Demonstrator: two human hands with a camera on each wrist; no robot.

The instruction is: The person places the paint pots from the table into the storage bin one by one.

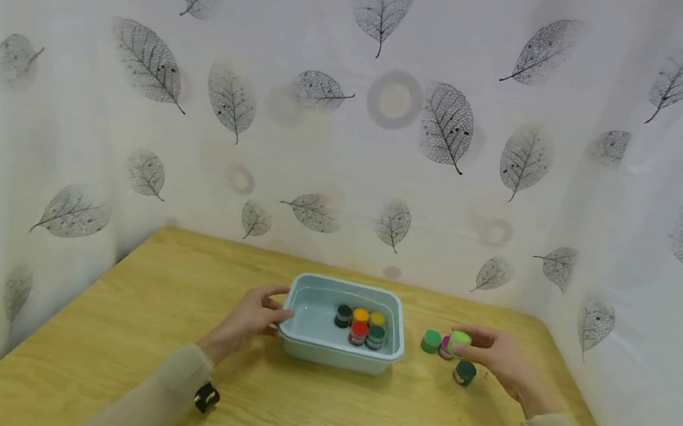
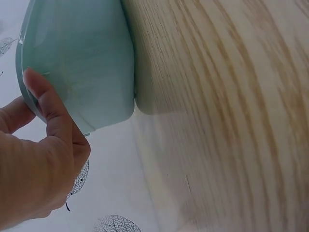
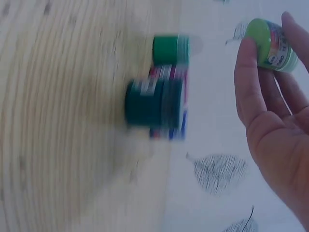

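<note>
My left hand (image 1: 251, 318) pinches the left rim of a pale blue plastic basin (image 1: 334, 357), thumb on one side and fingers on the other. Inside the basin, toward its right, stand several small paint jars: black, orange, yellow, a red jar (image 1: 358, 333) and a dark green one. Over the table to the right, my right hand (image 1: 499, 357) holds a light green paint jar (image 3: 273, 46) between thumb and fingers. Below it stand a green jar (image 1: 431, 341), a magenta jar (image 1: 445, 348) and a dark teal jar (image 1: 464, 373); the right wrist view also shows a partly hidden blue jar (image 3: 182, 126).
The wooden table (image 1: 308, 411) carries the basin near its middle. A white curtain (image 1: 324, 157) with a leaf print hangs behind it and along both sides. A black band piece shows at each sleeve cuff.
</note>
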